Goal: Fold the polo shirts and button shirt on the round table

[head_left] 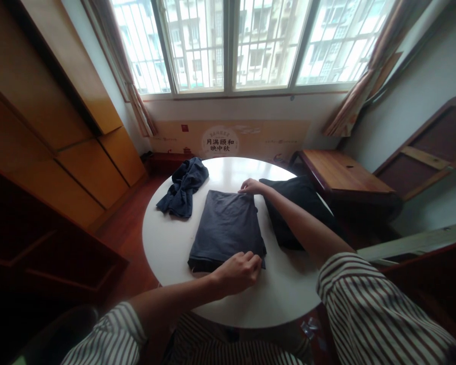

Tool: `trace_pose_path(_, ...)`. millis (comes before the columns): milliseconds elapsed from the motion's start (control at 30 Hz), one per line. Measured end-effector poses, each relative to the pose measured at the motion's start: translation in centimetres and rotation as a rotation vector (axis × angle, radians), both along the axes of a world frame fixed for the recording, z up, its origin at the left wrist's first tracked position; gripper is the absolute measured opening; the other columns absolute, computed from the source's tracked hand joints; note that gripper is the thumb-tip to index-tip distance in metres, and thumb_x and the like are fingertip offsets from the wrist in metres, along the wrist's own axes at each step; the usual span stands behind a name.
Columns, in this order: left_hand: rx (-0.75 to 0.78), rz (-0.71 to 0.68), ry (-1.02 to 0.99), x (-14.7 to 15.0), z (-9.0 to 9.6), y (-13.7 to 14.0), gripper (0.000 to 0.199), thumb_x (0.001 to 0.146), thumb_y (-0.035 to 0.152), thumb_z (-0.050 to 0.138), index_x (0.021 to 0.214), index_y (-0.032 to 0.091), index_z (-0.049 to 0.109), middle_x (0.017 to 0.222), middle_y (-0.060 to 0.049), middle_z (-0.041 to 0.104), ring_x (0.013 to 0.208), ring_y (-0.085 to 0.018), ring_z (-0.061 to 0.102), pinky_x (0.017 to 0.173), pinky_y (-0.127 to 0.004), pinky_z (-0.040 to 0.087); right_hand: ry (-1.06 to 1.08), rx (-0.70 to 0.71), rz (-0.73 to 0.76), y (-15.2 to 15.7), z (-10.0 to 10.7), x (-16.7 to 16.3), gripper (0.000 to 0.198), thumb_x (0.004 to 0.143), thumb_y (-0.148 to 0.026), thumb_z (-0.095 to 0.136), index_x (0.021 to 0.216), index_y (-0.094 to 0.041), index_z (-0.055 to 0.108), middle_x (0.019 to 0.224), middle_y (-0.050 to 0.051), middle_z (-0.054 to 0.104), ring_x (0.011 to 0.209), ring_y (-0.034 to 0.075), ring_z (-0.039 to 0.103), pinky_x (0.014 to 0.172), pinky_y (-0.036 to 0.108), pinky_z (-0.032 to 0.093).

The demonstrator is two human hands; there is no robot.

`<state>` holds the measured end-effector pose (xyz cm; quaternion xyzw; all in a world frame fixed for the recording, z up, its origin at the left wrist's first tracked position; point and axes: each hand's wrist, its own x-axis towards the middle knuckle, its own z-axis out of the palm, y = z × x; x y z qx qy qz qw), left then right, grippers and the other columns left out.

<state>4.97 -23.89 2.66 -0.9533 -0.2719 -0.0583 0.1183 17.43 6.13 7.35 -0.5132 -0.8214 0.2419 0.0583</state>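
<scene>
Folded dark-grey fabric rectangle (228,223), centre of frame.
Pinching upper-right corner with right hand (251,186), curling left hand (238,272) at lower-right corner with grip hidden; best tensioned evenly, keeping edge flat.

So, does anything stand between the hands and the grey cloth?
Nothing visible does. The right hand is at the far right corner of the grey cloth, the left hand at its near right corner. The black cloth lies to the right and the navy cloth to the left, neither in between.

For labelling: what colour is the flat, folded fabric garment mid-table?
Folded fabric garment: dark bluish grey; head view.
</scene>
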Motion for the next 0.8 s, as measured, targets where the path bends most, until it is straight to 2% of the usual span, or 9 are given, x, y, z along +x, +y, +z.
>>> trace_pose_path(233, -0.012, 0.021, -0.088, -0.3, -0.7, 0.4, 0.025, 0.101, 0.017, 0.042, 0.120, 0.006, 0.054, 0.095, -0.010, 0.057, 0.085, -0.020, 0.058, 0.066, -0.032, 0.048, -0.003, -0.060, 0.002, -0.2, -0.9, -1.2, 0.038, 0.060, -0.042, 0.090, 0.082, -0.013, 0.079, 0.081, 0.008, 0.074, 0.073, 0.018, 0.067, 0.063, 0.022, 0.051)
trace_pose_path(400, -0.042, 0.057, -0.127, 0.0, -1.0, 0.6, 0.020, 0.101, 0.019, 0.044, 0.112, 0.008, 0.056, 0.095, -0.011, 0.058, 0.087, -0.021, 0.058, 0.069, -0.033, 0.050, 0.004, -0.086, -0.032, -0.3, -0.6, -0.9, 0.040, 0.059, -0.045, 0.090, 0.079, -0.012, 0.078, 0.077, 0.009, 0.073, 0.073, 0.018, 0.065, 0.063, 0.023, 0.051)
trace_pose_path(533, -0.047, 0.065, -0.132, 0.4, -1.1, 0.6, 0.021, 0.101, 0.020, 0.042, 0.106, 0.009, 0.059, 0.093, -0.010, 0.058, 0.085, -0.021, 0.058, 0.070, -0.032, 0.049, 0.040, -0.130, -0.057, -0.1, -0.3, -0.5, 0.039, 0.061, -0.044, 0.090, 0.078, -0.011, 0.078, 0.070, 0.007, 0.070, 0.065, 0.016, 0.062, 0.059, 0.023, 0.050)
trace_pose_path(800, 0.017, -0.104, -0.051, 0.8, -0.9, 0.4, 0.026, 0.098, 0.009, 0.038, 0.110, 0.002, 0.060, 0.087, -0.011, 0.057, 0.081, -0.020, 0.057, 0.067, -0.031, 0.049, 0.188, -0.088, -0.122, -0.1, -0.5, -0.3, 0.036, 0.070, -0.041, 0.085, 0.090, -0.011, 0.077, 0.081, 0.006, 0.070, 0.066, 0.012, 0.059, 0.057, 0.019, 0.048)
